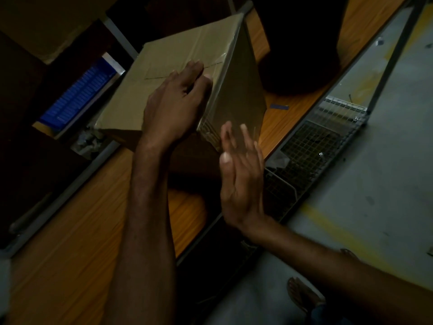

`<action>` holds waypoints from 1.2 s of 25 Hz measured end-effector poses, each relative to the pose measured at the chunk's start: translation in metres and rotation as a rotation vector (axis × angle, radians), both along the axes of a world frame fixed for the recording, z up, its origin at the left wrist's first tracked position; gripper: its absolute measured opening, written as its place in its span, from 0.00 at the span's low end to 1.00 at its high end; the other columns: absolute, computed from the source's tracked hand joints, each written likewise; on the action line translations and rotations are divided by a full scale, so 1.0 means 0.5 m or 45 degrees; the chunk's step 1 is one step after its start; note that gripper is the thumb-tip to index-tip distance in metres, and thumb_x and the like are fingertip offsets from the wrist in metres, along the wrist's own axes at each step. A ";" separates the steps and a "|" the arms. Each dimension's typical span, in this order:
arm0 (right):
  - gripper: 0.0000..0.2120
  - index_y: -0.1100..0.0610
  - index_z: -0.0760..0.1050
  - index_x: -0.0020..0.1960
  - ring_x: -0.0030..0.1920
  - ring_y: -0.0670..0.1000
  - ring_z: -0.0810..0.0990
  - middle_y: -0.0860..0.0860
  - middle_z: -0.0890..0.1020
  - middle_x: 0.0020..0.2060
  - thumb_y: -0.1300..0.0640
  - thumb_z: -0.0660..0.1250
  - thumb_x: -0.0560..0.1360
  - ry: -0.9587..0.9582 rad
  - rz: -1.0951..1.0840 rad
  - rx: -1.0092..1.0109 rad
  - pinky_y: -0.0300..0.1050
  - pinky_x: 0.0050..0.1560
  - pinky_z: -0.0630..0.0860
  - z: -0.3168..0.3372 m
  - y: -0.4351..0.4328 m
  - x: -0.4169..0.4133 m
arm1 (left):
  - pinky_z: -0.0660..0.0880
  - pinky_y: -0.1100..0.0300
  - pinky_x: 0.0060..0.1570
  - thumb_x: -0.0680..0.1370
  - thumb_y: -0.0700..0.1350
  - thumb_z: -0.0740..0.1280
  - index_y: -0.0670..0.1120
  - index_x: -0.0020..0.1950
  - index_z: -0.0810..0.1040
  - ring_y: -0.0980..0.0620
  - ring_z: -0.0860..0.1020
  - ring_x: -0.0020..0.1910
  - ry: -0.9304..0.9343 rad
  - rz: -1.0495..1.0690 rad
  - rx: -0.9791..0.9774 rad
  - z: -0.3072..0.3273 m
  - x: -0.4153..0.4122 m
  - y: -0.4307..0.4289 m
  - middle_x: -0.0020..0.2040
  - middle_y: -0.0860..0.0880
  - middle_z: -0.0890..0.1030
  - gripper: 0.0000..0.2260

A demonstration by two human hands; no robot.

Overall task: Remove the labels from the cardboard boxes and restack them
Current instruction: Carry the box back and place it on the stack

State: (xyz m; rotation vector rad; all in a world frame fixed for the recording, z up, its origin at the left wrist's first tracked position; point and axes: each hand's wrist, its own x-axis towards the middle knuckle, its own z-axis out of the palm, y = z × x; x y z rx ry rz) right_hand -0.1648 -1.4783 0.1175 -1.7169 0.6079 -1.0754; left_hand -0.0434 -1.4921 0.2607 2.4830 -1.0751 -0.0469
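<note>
Cardboard box (168, 57) sits by the wooden counter's (70, 231) right edge. Left hand (173, 106) curls its fingers on the top edge, pinching unclear; right hand (241, 177), fingers straight, lies beside the box's side. Label removal seems underway; restacking remains.

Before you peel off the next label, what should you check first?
1. Box held steady: the left hand rests on top of the cardboard box, near its edge: ok.
2. Other hand free: the right hand is open with straight fingers beside the box's side face: ok.
3. Right hand touching the box: it is blurred: cannot tell.
4. Label found: no label shows plainly on the faces in view: cannot tell.
5. Enough light: the scene is very dim: not ok.
6. Room to work: bare wood of the table lies in front of the box: ok.
</note>
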 end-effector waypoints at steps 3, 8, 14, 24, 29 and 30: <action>0.25 0.54 0.61 0.82 0.84 0.47 0.53 0.47 0.65 0.81 0.50 0.47 0.87 0.027 -0.068 0.137 0.60 0.81 0.55 0.003 -0.023 0.018 | 0.59 0.40 0.77 0.82 0.65 0.53 0.62 0.79 0.64 0.55 0.61 0.79 -0.011 -0.008 -0.010 -0.001 0.002 0.001 0.80 0.60 0.63 0.25; 0.25 0.54 0.64 0.81 0.83 0.48 0.57 0.46 0.66 0.79 0.51 0.48 0.86 0.055 -0.043 -0.010 0.63 0.78 0.60 -0.034 0.001 -0.010 | 0.58 0.41 0.77 0.83 0.64 0.54 0.62 0.79 0.64 0.55 0.60 0.79 -0.007 0.010 -0.011 0.000 -0.001 0.002 0.80 0.60 0.63 0.24; 0.25 0.54 0.61 0.83 0.84 0.47 0.52 0.46 0.63 0.81 0.50 0.47 0.87 -0.022 0.013 0.046 0.60 0.81 0.56 0.013 0.014 -0.002 | 0.57 0.40 0.77 0.83 0.64 0.54 0.62 0.79 0.64 0.55 0.60 0.80 -0.004 0.021 0.005 0.002 -0.003 0.002 0.81 0.60 0.62 0.24; 0.26 0.56 0.62 0.82 0.84 0.51 0.53 0.50 0.65 0.81 0.51 0.47 0.86 -0.075 -0.037 -0.009 0.65 0.79 0.57 0.037 -0.029 0.023 | 0.55 0.42 0.78 0.84 0.63 0.54 0.61 0.79 0.64 0.55 0.58 0.80 0.001 0.014 0.039 0.010 -0.009 -0.001 0.81 0.61 0.61 0.23; 0.26 0.56 0.62 0.82 0.83 0.49 0.55 0.49 0.65 0.81 0.51 0.48 0.86 -0.067 -0.009 0.004 0.63 0.79 0.59 0.046 0.019 -0.002 | 0.54 0.43 0.79 0.84 0.62 0.54 0.62 0.79 0.64 0.55 0.58 0.80 0.010 0.029 0.031 0.007 -0.010 0.003 0.80 0.61 0.62 0.22; 0.25 0.55 0.63 0.82 0.83 0.49 0.56 0.48 0.65 0.80 0.51 0.48 0.86 -0.046 0.000 -0.038 0.63 0.79 0.58 0.036 0.023 -0.010 | 0.54 0.43 0.79 0.84 0.62 0.54 0.62 0.79 0.64 0.55 0.58 0.80 0.006 0.028 0.029 0.007 -0.010 0.003 0.80 0.60 0.62 0.22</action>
